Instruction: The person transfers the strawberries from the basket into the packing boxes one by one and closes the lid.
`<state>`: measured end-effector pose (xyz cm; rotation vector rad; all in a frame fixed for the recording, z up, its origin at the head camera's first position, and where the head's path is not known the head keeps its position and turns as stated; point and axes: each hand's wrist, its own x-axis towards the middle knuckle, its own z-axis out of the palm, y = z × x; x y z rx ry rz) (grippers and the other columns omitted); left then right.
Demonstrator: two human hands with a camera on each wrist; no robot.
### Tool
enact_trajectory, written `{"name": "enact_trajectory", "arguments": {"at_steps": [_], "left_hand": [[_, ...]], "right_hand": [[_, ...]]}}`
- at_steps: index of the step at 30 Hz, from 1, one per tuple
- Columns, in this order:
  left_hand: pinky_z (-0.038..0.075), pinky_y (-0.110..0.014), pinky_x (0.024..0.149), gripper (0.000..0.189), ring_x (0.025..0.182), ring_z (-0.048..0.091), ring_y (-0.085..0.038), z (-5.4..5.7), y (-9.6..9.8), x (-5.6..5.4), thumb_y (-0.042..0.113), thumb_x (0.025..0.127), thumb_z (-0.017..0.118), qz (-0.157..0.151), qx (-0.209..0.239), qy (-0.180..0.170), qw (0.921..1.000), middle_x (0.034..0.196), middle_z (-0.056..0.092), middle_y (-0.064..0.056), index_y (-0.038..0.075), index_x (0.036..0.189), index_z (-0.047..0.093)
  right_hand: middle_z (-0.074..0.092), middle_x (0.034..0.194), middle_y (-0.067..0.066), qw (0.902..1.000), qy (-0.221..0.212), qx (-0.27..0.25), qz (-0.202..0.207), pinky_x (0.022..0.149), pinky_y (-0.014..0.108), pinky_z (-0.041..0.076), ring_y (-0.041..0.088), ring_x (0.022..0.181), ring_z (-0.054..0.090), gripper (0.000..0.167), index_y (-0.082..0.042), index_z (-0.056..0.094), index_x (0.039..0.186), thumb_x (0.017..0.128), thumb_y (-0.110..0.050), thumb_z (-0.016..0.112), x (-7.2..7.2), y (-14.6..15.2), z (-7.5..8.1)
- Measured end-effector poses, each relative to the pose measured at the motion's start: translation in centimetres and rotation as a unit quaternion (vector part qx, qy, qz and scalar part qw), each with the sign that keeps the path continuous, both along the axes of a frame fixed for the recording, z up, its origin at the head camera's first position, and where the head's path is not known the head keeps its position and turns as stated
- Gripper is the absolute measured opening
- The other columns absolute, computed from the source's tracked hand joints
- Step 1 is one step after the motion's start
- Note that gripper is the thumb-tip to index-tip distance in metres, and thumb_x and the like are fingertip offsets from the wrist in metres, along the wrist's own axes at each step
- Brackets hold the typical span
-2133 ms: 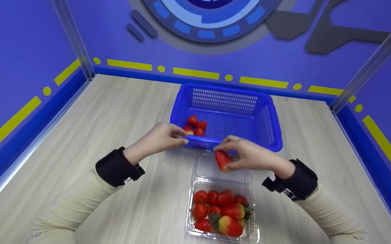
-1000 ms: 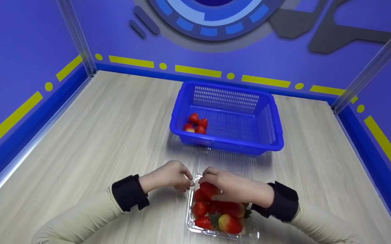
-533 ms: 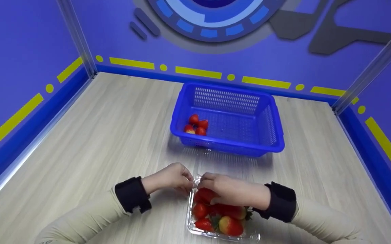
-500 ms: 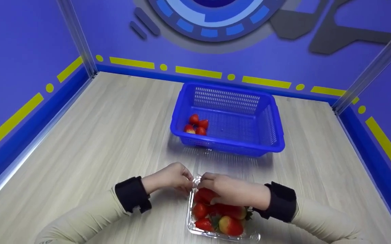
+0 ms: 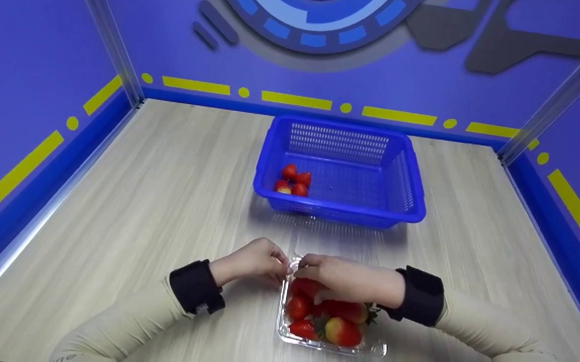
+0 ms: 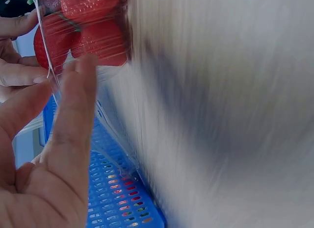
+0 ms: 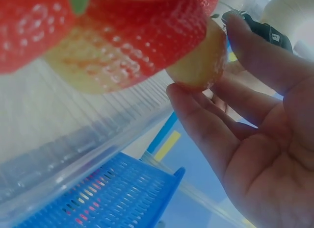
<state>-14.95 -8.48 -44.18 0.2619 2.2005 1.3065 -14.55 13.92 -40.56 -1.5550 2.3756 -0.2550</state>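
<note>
Clear plastic punnet (image 5: 300,343) of red strawberries (image 5: 343,332): far portion covered by my right hand (image 5: 353,281); transparent lid hard to make out. Red-and-yellow strawberry (image 7: 198,63): pinched between my right thumb and fingers at the punnet's far-left part, mostly hidden from above. My left hand (image 5: 255,260): thumb and fingers clamped on the punnet's rim. Pale wood-grain table (image 5: 169,201); violet-blue walls (image 5: 370,75); blue slotted plastic basket (image 5: 335,207). Versus two seconds earlier: right hand and strawberry shifted from basket to punnet.
</note>
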Motion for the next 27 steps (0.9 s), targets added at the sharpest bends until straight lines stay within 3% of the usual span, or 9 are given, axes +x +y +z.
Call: {"name": "enact_trajectory", "arguments": {"at_steps": [7, 12, 15, 20, 27], "left_hand": [[0.053, -0.018, 0.063, 0.022, 0.078, 0.078, -0.031, 1.1, -0.5, 0.2, 0.013, 0.091, 0.073, -0.007, -0.047, 0.054, 0.9974, 0.088, 0.078, -0.020, -0.005, 0.104, 0.076], [0.051, -0.018, 0.061, 0.024, 0.070, 0.069, -0.012, 2.9, -1.5, 0.3, 0.015, 0.092, 0.072, -0.025, -0.057, 0.094, 0.9937, 0.084, 0.079, -0.013, -0.005, 0.105, 0.075], [0.053, -0.019, 0.064, 0.025, 0.074, 0.070, -0.011, 4.1, -2.2, -0.2, 0.014, 0.093, 0.072, -0.026, -0.051, 0.107, 0.9927, 0.090, 0.080, -0.012, -0.005, 0.109, 0.074], [0.062, -0.030, 0.082, 0.030, 0.094, 0.075, -0.025, 6.9, -3.2, -2.3, 0.011, 0.093, 0.072, -0.001, -0.051, 0.128, 0.9905, 0.108, 0.078, -0.019, -0.005, 0.119, 0.071], [0.058, -0.039, 0.098, 0.040, 0.111, 0.071, -0.030, 12.2, -4.2, -6.6, 0.018, 0.098, 0.068, 0.052, -0.060, 0.129, 0.9885, 0.122, 0.074, -0.019, 0.004, 0.135, 0.065]], "right_hand": [[0.068, 0.121, 0.010, 0.9998, 0.002, -0.014, 0.011, 0.101, 0.028, 0.057, 0.021, 0.113, 0.067, 0.049, -0.001, 0.066, 0.130, 0.085, -0.011, 0.081, -0.2, 0.2, 0.9], [0.069, 0.125, 0.012, 0.9997, -0.015, -0.016, -0.008, 0.104, 0.034, 0.057, 0.025, 0.117, 0.067, 0.046, 0.000, 0.067, 0.129, 0.087, -0.012, 0.079, -0.7, 0.6, 2.1], [0.070, 0.127, 0.014, 0.9994, -0.013, -0.022, -0.025, 0.102, 0.038, 0.058, 0.027, 0.117, 0.068, 0.047, 0.000, 0.066, 0.130, 0.087, -0.014, 0.079, -1.6, 0.9, 3.0], [0.070, 0.129, 0.016, 0.9963, -0.012, -0.046, -0.071, 0.102, 0.045, 0.058, 0.032, 0.119, 0.068, 0.049, -0.001, 0.064, 0.133, 0.089, -0.015, 0.078, -4.0, 1.6, 5.6], [0.069, 0.131, 0.019, 0.9857, -0.003, -0.097, -0.138, 0.099, 0.047, 0.059, 0.035, 0.119, 0.068, 0.048, 0.000, 0.064, 0.134, 0.090, -0.013, 0.078, -8.5, 1.8, 10.0]]}}
